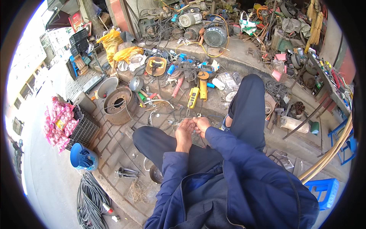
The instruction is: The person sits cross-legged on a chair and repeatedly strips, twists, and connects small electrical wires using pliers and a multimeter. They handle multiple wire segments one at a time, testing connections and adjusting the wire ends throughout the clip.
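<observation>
Between my knees, my left hand (184, 133) and my right hand (202, 125) meet, fingers closed and pressed together. Pale loops of thin wire (173, 123) show beside the fingertips and seem to run into both hands; the pinched part is hidden. Just beyond them on the ground lies a yellow hand-held push-button control (193, 97) with a cable. Next to it are a yellow angle grinder (203, 87) and a red-handled cylinder tool (178, 87).
A rusty drum (120, 105) stands at left, near a black crate (84, 126) with pink net bags (61, 122). Nearer are a blue bucket (84, 157), a coiled cable (91, 200) and a tangle of twine (139, 191). Electric motors (215, 36) sit on the far step. A blue stool (323, 192) stands right.
</observation>
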Available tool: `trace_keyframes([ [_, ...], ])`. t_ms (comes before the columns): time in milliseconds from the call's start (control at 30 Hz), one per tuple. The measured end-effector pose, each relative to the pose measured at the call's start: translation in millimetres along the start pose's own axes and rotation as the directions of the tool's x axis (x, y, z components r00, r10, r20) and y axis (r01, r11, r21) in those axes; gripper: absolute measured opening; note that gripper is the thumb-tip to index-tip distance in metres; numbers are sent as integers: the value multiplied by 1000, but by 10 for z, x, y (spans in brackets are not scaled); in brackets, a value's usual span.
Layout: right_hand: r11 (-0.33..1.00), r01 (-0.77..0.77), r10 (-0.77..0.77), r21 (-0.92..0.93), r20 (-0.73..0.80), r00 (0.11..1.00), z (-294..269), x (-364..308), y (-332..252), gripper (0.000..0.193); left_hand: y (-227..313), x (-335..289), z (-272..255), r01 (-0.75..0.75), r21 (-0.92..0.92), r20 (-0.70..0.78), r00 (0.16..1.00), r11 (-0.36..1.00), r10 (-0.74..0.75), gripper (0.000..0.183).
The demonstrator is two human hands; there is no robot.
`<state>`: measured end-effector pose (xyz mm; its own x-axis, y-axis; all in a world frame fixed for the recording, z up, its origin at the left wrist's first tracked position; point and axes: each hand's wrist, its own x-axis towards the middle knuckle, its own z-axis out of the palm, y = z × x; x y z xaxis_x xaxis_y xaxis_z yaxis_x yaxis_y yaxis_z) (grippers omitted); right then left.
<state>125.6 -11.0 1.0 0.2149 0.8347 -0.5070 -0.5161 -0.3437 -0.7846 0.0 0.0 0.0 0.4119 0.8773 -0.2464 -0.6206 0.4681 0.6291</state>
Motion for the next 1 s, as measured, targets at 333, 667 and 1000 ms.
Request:
trace_keyframes([
  [333,957,-65,100,-283,112,989,171,-246,123,25,35,120,-12,-299,-38,-187,940,954,287,25],
  [667,921,90,-178,-380,-203,963,194,355,343,22,-95,-30,173,-309,75,-150,937,948,317,30],
  [1000,989,-115,28,-96,-639,769,-884,933,244,31,-346,-929,360,9,98,116,993,995,-20,28],
])
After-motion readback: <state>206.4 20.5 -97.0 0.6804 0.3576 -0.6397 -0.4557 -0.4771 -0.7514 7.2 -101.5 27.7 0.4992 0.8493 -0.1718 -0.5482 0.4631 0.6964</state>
